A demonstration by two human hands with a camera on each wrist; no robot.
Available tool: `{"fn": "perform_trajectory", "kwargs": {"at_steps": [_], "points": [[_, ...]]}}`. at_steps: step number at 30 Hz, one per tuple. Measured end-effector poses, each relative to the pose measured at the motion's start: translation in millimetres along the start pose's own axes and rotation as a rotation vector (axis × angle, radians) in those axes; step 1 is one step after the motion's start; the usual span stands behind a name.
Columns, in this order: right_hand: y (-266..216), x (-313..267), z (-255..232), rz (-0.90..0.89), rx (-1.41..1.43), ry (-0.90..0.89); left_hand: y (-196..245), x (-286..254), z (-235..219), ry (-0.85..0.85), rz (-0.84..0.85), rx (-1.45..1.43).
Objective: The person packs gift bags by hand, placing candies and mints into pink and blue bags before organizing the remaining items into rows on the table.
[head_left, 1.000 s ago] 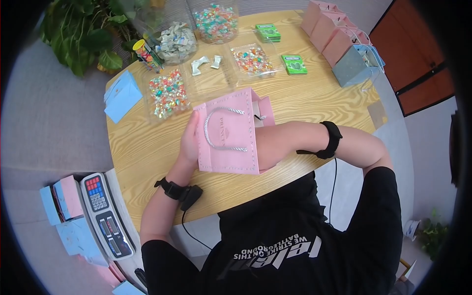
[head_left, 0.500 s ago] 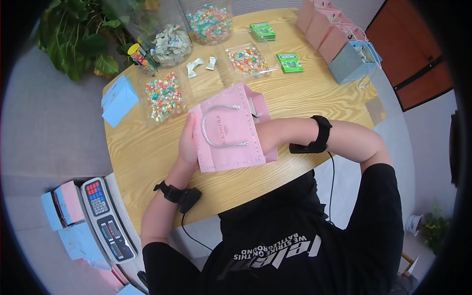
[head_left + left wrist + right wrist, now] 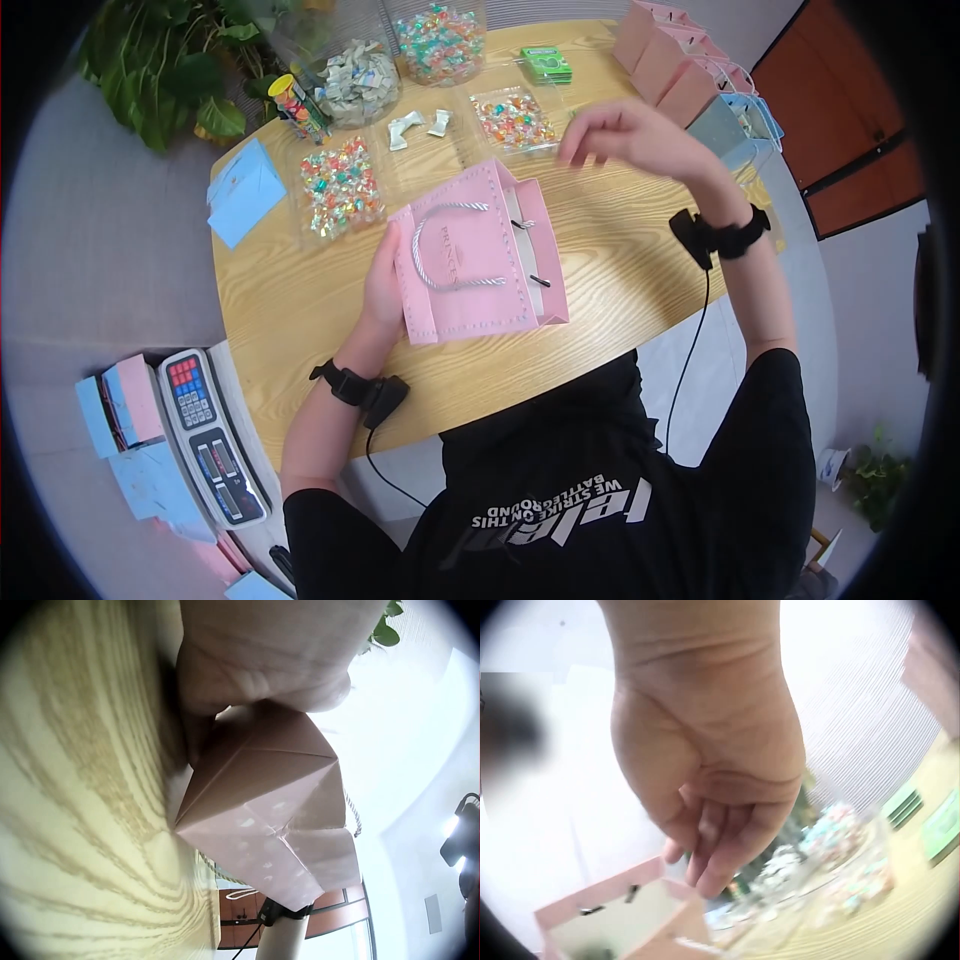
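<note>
A pink paper gift bag (image 3: 465,255) with a silver rope handle lies tilted on its side over the table, its mouth facing right. My left hand (image 3: 383,285) grips it at the base; the left wrist view shows the palm close against the bag's bottom (image 3: 262,761). My right hand (image 3: 635,140) is in the air to the right of the bag, fingers loosely bent and holding nothing. The right wrist view shows this hand (image 3: 712,765) above the bag's mouth (image 3: 622,907). Below it, green packs (image 3: 941,829) lie on the table.
Clear trays of wrapped candies (image 3: 342,190) and tubs of sweets (image 3: 440,45) stand along the far side. A blue envelope-like bag (image 3: 246,193) lies at left. More pink bags (image 3: 665,50) stand at far right. A scale (image 3: 214,435) is at lower left.
My right hand has come out of the bag's mouth and moved up and right, over the green packs. My left hand keeps its hold; the bag has tilted slightly.
</note>
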State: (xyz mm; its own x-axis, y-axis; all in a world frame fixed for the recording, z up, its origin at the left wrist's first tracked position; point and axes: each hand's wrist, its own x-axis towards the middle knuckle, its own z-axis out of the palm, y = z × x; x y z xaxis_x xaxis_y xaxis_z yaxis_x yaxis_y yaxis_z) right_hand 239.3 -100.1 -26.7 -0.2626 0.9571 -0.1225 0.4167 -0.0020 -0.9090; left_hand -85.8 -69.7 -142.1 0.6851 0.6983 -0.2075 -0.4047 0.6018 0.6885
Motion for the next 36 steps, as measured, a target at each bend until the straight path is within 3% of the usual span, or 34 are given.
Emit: {"fn": "perform_trajectory", "kwargs": {"at_steps": [2,3,5,10,13,15,16,18,19,21,22,24,25,27,28,30,35,36], "points": [[40,10,-36,0.132,-0.383,0.187,1,1,0,0.037,0.009,0.072],[54,8,-37,0.130,-0.386,0.191,1,2,0,0.032,0.011,0.074],[82,7,-36,-0.034,-0.948,0.353,0,3,-1,0.021,0.013,0.026],[112,10,-34,-0.108,-1.032,0.289,1,1,0,0.052,-0.001,0.032],[105,15,-34,-0.018,-1.108,0.252,1,0,3,0.031,-0.011,0.015],[92,17,-32,0.321,-1.322,0.229,2,1,4,0.013,-0.001,0.009],[91,12,-34,0.316,-1.327,0.228,1,1,4,0.009,0.002,-0.001],[91,-4,-34,0.034,-1.330,0.502,1,1,1,0.012,0.014,-0.015],[80,-10,-26,0.025,-1.332,0.491,-1,2,-2,0.018,0.018,-0.003],[44,-29,-6,-0.269,-1.041,0.732,-2,3,-4,0.035,0.025,0.000],[27,-37,6,-0.271,-1.040,0.720,-2,3,-4,0.033,0.021,-0.004],[-4,-46,31,-0.337,-0.521,0.656,-1,1,1,0.031,0.012,-0.007],[-15,-48,41,-0.333,-0.519,0.659,1,0,5,0.017,0.001,-0.005],[-30,-47,58,-0.411,-0.356,0.443,4,0,12,-0.002,-0.017,0.004],[-33,-45,63,-0.410,-0.354,0.450,4,-1,15,0.000,-0.020,-0.004],[-38,-41,72,-0.364,-0.442,0.150,5,-1,15,0.002,-0.023,-0.006],[-18,-22,109,-0.429,-0.325,0.083,1,1,9,-0.012,0.011,0.014],[-17,-22,114,-0.402,-0.364,0.004,1,1,8,-0.011,0.013,0.014]]}}
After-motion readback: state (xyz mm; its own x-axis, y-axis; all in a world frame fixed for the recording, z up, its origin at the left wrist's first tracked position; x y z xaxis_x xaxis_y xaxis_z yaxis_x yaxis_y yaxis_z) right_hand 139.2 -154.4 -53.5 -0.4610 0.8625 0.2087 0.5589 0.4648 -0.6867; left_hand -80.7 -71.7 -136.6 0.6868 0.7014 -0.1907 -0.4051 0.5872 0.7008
